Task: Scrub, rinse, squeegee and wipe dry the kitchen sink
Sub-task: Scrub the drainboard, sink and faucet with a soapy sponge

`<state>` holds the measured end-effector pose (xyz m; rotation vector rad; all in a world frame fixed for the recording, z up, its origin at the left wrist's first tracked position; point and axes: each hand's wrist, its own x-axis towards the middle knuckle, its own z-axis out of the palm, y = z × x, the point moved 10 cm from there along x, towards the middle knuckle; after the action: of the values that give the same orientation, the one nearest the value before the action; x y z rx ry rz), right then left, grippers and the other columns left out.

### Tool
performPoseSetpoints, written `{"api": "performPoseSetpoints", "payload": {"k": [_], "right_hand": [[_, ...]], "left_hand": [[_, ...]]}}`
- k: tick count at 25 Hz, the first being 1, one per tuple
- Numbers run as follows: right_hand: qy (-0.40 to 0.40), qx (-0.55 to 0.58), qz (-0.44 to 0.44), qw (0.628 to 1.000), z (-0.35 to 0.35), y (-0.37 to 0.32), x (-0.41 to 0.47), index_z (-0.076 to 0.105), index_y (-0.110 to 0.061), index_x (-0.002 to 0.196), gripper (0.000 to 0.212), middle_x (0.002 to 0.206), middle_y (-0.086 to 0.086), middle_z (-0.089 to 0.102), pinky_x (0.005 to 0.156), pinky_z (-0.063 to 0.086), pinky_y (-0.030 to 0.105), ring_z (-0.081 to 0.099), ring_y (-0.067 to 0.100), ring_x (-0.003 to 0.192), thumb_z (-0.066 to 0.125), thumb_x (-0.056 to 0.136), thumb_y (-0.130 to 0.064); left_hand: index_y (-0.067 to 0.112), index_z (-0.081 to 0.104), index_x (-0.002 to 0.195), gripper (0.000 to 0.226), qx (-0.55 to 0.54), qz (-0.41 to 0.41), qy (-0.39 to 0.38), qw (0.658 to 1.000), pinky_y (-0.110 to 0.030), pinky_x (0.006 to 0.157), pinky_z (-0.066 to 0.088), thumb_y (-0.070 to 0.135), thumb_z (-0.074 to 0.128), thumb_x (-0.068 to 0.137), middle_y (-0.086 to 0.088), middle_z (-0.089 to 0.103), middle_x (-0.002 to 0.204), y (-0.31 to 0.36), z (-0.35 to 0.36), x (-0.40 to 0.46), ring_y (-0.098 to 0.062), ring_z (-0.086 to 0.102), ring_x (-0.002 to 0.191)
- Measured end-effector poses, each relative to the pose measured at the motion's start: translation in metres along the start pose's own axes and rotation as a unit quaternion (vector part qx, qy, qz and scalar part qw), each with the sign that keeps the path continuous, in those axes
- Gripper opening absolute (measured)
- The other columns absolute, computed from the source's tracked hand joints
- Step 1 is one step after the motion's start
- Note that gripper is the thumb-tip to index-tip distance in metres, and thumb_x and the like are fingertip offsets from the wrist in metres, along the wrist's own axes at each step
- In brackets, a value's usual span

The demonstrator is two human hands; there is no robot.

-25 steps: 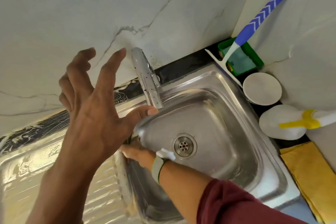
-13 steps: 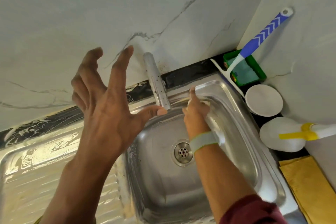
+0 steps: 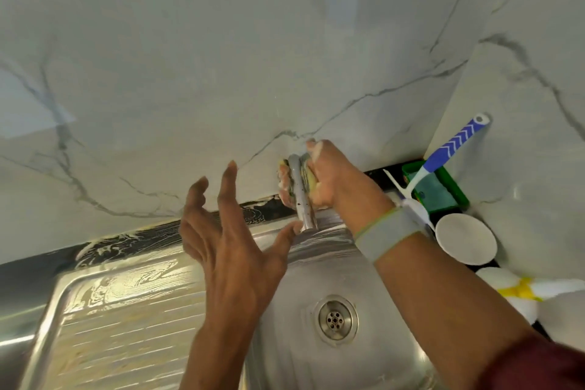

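Stainless steel forms the sink (image 3: 316, 367) and its soapy ribbed drainboard (image 3: 126, 320), set in a black worktop (image 3: 38, 266) under grey-veined marble walls (image 3: 221, 57). Above the drain (image 3: 336, 320) stands the tap (image 3: 302, 196); the right hand (image 3: 329, 177) has its grip wrapped round a yellow sponge (image 3: 311, 182) pressed against the tap. Left of the tap, the left hand (image 3: 231, 250) hovers with fingers spread, holding nothing.
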<state>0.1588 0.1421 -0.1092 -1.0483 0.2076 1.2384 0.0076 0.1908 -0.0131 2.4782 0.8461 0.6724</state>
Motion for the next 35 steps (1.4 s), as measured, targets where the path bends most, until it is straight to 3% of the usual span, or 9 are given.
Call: {"api": "performPoseSetpoints", "payload": {"k": [7,10,12,16,17,20,22,24,35], "right_hand": [[0.111,-0.229,-0.127,0.959,-0.01,0.003,-0.009,0.064,-0.016,0.099,0.043,0.079,0.004,0.064,0.058,0.052,0.033,0.056,0.016,0.058,0.039,0.11,-0.049],[0.2,-0.534,-0.259,0.78,0.014,-0.032,-0.022,0.045,-0.01,0.141,0.037,0.108,0.007,0.063,0.072,0.054,0.03,0.059,0.015,0.082,0.044,0.109,-0.028],[0.211,-0.664,-0.303,0.65,0.018,0.003,-0.053,0.018,-0.017,0.161,0.072,0.143,0.015,0.049,0.094,0.053,0.039,0.056,0.026,0.119,0.057,0.1,-0.017],[0.153,-0.789,-0.291,0.519,0.034,0.024,-0.055,0.039,-0.013,0.155,0.064,0.173,0.01,-0.014,0.126,0.01,0.064,-0.013,0.035,0.159,0.061,0.096,-0.022],[0.143,-0.792,-0.287,0.52,0.037,0.008,-0.035,0.055,-0.012,0.141,0.047,0.173,0.011,0.001,0.125,0.014,0.063,-0.003,0.035,0.159,0.059,0.095,-0.02],[0.039,-0.643,-0.229,0.73,0.031,-0.05,0.024,0.071,-0.009,0.114,0.029,0.139,0.009,0.06,0.106,0.045,0.042,0.054,0.025,0.128,0.048,0.099,-0.018],[-0.005,-0.432,-0.222,0.874,0.002,-0.053,0.058,0.076,-0.014,0.101,0.032,0.109,0.003,0.072,0.084,0.049,0.032,0.064,0.018,0.101,0.045,0.103,-0.02],[0.022,-0.265,-0.228,0.937,-0.027,-0.034,0.079,0.076,-0.014,0.096,0.037,0.096,0.003,0.073,0.077,0.049,0.029,0.064,0.019,0.092,0.041,0.107,-0.022],[0.244,-0.291,-0.278,0.882,-0.126,0.061,0.075,0.075,-0.015,0.118,0.026,0.104,0.002,0.075,0.081,0.048,0.024,0.064,0.008,0.089,0.058,0.105,-0.03]], "left_hand": [[0.039,0.029,0.157,0.102,0.007,-0.06,0.043,0.997,-0.07,0.112,0.029,0.067,0.076,0.07,-0.007,0.012,0.159,-0.045,-0.02,-0.035,-0.035,0.015,0.146],[0.035,0.035,0.156,0.092,0.008,-0.026,0.06,0.998,-0.057,0.114,0.026,0.054,0.079,0.077,-0.012,0.014,0.158,-0.025,-0.018,-0.039,-0.036,0.019,0.143],[0.03,0.039,0.154,0.086,0.01,0.005,0.087,0.996,-0.049,0.113,0.023,0.046,0.077,0.078,-0.018,0.018,0.158,-0.008,-0.018,-0.043,-0.038,0.024,0.142],[0.024,0.038,0.153,0.081,-0.019,0.006,0.116,0.993,-0.055,0.108,0.031,0.026,0.073,0.08,-0.021,0.026,0.153,0.0,-0.006,-0.048,-0.041,0.032,0.136],[0.023,0.037,0.153,0.081,-0.018,0.012,0.112,0.993,-0.054,0.108,0.031,0.025,0.072,0.08,-0.021,0.027,0.152,0.002,-0.003,-0.048,-0.041,0.033,0.137],[0.023,0.036,0.152,0.079,-0.013,0.034,0.1,0.994,-0.052,0.108,0.028,0.028,0.071,0.082,-0.021,0.029,0.151,0.011,-0.002,-0.051,-0.039,0.033,0.138],[0.023,0.039,0.151,0.076,-0.027,0.038,0.106,0.993,-0.059,0.107,0.033,0.034,0.07,0.083,-0.017,0.031,0.151,0.011,-0.007,-0.055,-0.035,0.033,0.137],[0.025,0.045,0.149,0.069,-0.053,0.033,0.107,0.992,-0.063,0.102,0.039,0.041,0.066,0.085,-0.01,0.036,0.148,0.009,-0.012,-0.051,-0.028,0.035,0.134],[0.02,0.084,0.097,0.02,-0.004,0.09,0.053,0.995,-0.044,0.07,0.058,0.033,0.074,0.085,0.007,0.072,0.101,0.033,0.032,-0.018,-0.019,0.069,0.084]]}}
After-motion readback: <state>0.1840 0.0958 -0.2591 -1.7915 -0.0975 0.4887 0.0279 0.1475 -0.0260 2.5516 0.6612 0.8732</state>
